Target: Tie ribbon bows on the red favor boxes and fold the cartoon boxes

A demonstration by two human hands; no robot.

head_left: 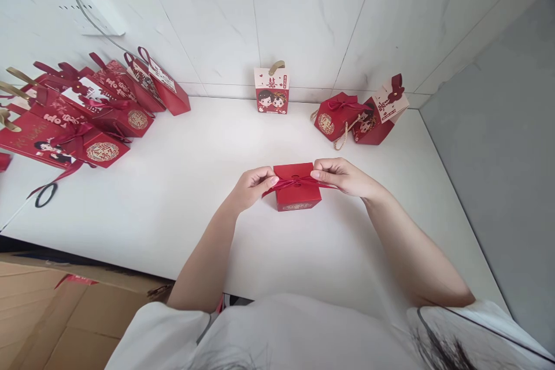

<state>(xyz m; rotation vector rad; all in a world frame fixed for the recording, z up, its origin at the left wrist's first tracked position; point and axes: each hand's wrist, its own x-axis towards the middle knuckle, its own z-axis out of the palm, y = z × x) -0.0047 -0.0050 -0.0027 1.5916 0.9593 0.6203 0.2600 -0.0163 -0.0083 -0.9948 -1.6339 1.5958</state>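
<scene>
Marbled tiles are set behind a white surface, on which a red box is placed between the left hand and right hand. Its ribbon is pinched by both hands, though the knot cannot be seen clearly. Beyond the hands, an illustrated carton is stood; packed gift boxes are grouped leftward of the left hand

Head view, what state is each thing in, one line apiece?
Small red cardboard box: flap closed, on the white table.
Shiny red ribbon: across the box; knot unclear.
Left hand: pinching the ribbon.
Right hand: pinching the ribbon.
Cream-and-red cardboard box with tan loop: standing upright.
Red cardboard box with beige rope handles: closed, ribboned.
Cream-topped red box with flower: standing.
Red paper gift boxes: clustered at left.
</scene>
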